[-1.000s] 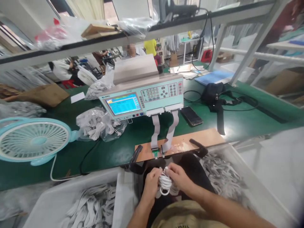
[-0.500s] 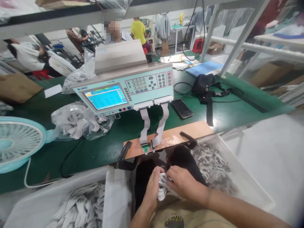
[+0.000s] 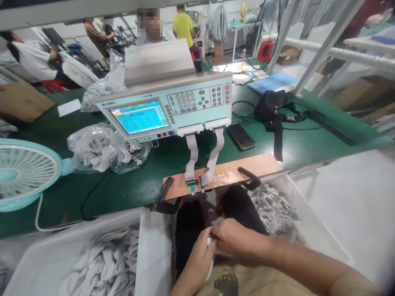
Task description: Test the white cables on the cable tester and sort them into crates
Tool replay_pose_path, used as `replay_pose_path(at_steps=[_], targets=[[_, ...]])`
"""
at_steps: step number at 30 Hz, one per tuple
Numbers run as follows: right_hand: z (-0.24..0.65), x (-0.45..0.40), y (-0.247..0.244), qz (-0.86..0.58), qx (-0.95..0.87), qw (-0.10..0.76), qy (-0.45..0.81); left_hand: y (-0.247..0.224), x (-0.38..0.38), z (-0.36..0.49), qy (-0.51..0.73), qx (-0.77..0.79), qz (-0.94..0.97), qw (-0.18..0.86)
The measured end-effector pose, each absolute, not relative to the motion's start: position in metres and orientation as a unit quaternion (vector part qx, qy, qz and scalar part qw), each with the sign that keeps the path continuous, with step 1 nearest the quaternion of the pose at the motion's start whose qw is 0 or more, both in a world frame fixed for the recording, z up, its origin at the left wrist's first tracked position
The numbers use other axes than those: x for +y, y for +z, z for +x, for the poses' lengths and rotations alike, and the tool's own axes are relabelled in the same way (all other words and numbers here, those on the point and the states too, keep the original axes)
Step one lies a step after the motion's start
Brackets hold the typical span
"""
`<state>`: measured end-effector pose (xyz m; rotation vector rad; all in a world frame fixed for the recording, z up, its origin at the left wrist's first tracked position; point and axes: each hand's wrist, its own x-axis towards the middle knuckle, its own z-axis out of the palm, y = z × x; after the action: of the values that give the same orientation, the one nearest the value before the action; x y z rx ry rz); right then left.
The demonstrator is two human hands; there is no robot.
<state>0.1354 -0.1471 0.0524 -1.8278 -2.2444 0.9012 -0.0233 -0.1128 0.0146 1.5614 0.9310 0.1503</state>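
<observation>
A coiled white cable [image 3: 210, 269] is held low over my lap, mostly hidden by my fingers. My left hand [image 3: 199, 257] is closed round the bundle from the left. Against its fingertips, my right hand [image 3: 233, 238] is curled shut in a pinch on the same cable's upper part; the cable end between the fingers is too small to make out. Beyond them, at the bench edge, a wooden board [image 3: 262, 164] carries two flat ribbon cables [image 3: 191, 158] ending in small connectors. These ribbons run up to a tester [image 3: 197, 102] with a lit blue screen.
White bins with coiled cables stand at left [image 3: 143, 246] and right [image 3: 321, 230]. Black clamps [image 3: 163, 195] grip the board. On the green bench lie a phone [image 3: 241, 136], a black bag [image 3: 267, 107], bagged cables [image 3: 98, 148] and a blue fan [image 3: 27, 176]. People are behind.
My hands have come closer together and cover more of the cable coil, which showed as a loop before. The view has shifted slightly, and text now shows on the tester's screen.
</observation>
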Motion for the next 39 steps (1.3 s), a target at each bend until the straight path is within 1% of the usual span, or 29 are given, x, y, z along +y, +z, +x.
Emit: replay_pose_path(at_steps=[4, 8, 11, 13, 15, 17, 19, 22, 26, 30, 32, 36, 39], targets=[[0.131, -0.152, 0.044, -0.615, -0.731, 0.086, 0.282, 0.013, -0.11, -0.027, 0.084, 0.401, 0.664, 0.626], [0.126, -0.157, 0.019, -0.66, -0.683, 0.185, 0.253, 0.007, -0.099, -0.032, 0.108, 0.452, 0.611, 0.641], [0.127, -0.147, 0.004, -0.667, -0.675, 0.25, 0.192, -0.002, -0.086, -0.03, 0.141, 0.479, 0.571, 0.652], [0.131, -0.134, 0.001, -0.665, -0.678, 0.28, 0.141, -0.005, -0.075, -0.026, 0.174, 0.487, 0.548, 0.657], [0.136, -0.119, 0.003, -0.669, -0.662, 0.316, 0.121, -0.005, -0.065, -0.018, 0.205, 0.494, 0.522, 0.664], [0.14, -0.106, 0.008, -0.679, -0.613, 0.373, 0.156, -0.001, -0.057, -0.01, 0.236, 0.495, 0.486, 0.68], [0.142, -0.097, 0.012, -0.68, -0.548, 0.434, 0.222, 0.004, -0.051, -0.003, 0.256, 0.49, 0.443, 0.706], [0.142, -0.091, 0.015, -0.665, -0.484, 0.491, 0.289, 0.009, -0.046, 0.004, 0.275, 0.475, 0.399, 0.735], [0.141, -0.09, 0.013, -0.655, -0.448, 0.519, 0.319, 0.007, -0.042, 0.005, 0.277, 0.47, 0.391, 0.741], [0.141, -0.089, 0.006, -0.627, -0.417, 0.55, 0.362, 0.006, -0.035, -0.001, 0.272, 0.464, 0.428, 0.726], [0.14, -0.087, 0.005, -0.606, -0.38, 0.57, 0.404, 0.009, -0.03, -0.005, 0.256, 0.45, 0.446, 0.73], [0.136, -0.081, 0.01, -0.572, -0.275, 0.599, 0.487, 0.017, -0.024, -0.008, 0.202, 0.404, 0.452, 0.769], [0.132, -0.078, 0.016, -0.559, -0.226, 0.62, 0.502, 0.016, -0.022, -0.006, 0.224, 0.407, 0.454, 0.761]])
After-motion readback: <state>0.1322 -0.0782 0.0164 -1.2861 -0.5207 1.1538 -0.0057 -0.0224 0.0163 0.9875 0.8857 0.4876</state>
